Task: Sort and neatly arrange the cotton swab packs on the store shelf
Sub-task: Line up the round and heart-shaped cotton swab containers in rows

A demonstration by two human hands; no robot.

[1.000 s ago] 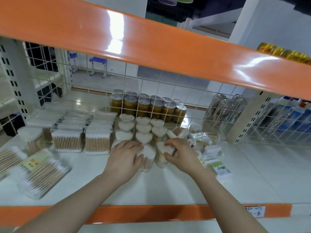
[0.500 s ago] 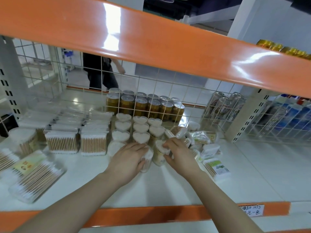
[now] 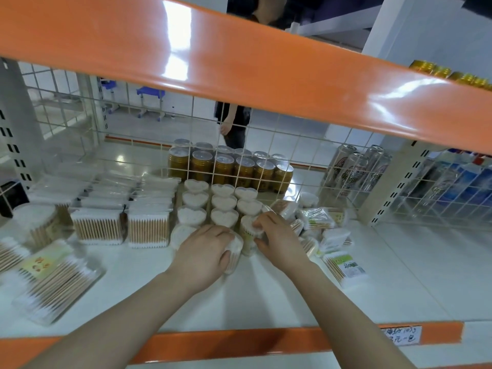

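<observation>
**Heart tubs: front row being closed up**

The heart tubs [image 3: 223, 203] stand in three columns mid-shelf, ahead of the gold cans [image 3: 229, 169] behind the wire grid. The left hand [image 3: 205, 249] is curled round a tilted tub [image 3: 234, 249] at the front of the middle column. The right hand [image 3: 279, 241] pinches the tub [image 3: 249, 233] fronting the right column, thumb on its near side, fingers over the lid. The two tubs touch.

Against the view a second ago, both hands sit closer to the columns and the gap between tubs and rows has closed. Judgement: the two tubs are nearly seated; the left one needs setting upright.

To the left stand box packs [image 3: 149, 227] in rows; to the right, loose bags [image 3: 319, 217] lie unsorted.

Writing: a flat pack [image 3: 346, 267] carries a green label, unreadable. The price tag [image 3: 400, 335] on the shelf edge is handwritten; its top line seems to end in digits, not legible with confidence. No brand readable.
</observation>
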